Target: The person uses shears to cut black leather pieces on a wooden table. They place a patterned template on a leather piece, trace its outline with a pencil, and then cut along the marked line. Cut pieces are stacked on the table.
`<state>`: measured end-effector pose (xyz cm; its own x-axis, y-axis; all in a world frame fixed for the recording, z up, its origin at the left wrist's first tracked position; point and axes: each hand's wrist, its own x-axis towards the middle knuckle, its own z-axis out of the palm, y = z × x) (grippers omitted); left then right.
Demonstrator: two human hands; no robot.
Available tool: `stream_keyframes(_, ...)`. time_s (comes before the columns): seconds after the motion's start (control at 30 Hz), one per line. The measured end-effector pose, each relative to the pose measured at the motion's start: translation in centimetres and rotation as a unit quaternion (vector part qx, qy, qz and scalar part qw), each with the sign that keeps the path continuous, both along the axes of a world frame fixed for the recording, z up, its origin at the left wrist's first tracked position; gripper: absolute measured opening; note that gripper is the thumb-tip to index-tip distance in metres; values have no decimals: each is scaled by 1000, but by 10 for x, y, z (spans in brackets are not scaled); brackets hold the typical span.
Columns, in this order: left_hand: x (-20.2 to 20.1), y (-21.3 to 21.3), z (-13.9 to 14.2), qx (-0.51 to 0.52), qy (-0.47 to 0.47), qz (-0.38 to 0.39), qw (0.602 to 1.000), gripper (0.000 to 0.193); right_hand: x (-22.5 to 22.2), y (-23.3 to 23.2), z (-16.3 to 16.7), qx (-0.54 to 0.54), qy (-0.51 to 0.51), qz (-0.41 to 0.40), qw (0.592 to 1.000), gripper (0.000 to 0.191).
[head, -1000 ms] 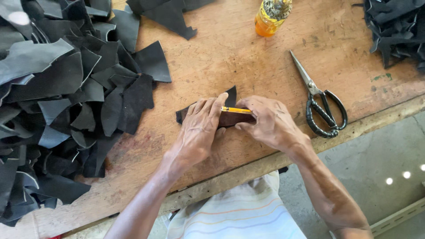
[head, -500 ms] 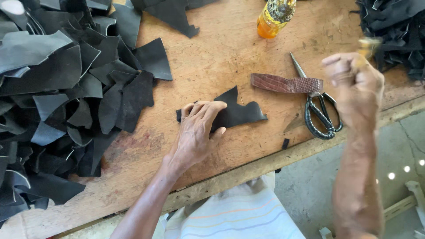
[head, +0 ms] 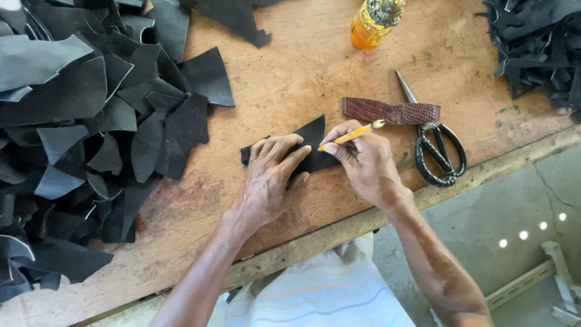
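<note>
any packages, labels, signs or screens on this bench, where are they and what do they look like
Clear plastic bottle of orange-yellow liquid: the only package, standing at the far edge of the wooden workbench, beyond the black-handled scissors; rounded body, a patterned band near its top, too blurred to tell whether that is a label.
No signs or screens in view.

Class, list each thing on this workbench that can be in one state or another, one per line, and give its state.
Left hand: flat, pressing down the black piece.
Right hand: gripping the yellow pencil.
Black piece: flat on the bench, pinned.
Yellow pencil: held, tip at the black piece.
Scissors: lying closed, untouched.
Brown strip: lying flat, untouched.
Orange bottle: upright.
</note>
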<state>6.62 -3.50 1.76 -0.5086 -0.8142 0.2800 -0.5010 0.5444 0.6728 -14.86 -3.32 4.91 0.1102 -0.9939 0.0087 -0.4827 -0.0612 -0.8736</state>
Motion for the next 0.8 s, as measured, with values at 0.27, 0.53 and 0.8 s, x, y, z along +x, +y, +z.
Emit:
stream_keyframes(0.27, 0, 1, -1, 12, 6, 11, 1000, 47, 8, -5, -1, -35, 44, 4, 998, 10)
stream_keyframes(0.53, 4, -2, 0, 14, 10, 2, 1000, 49, 11, -8, -3, -47, 73, 15, 996, 11)
stream_keyframes(0.8, 5, -4, -2, 16, 13, 2, 1000, 49, 15, -6, -5, -82, 112, 19, 990, 11)
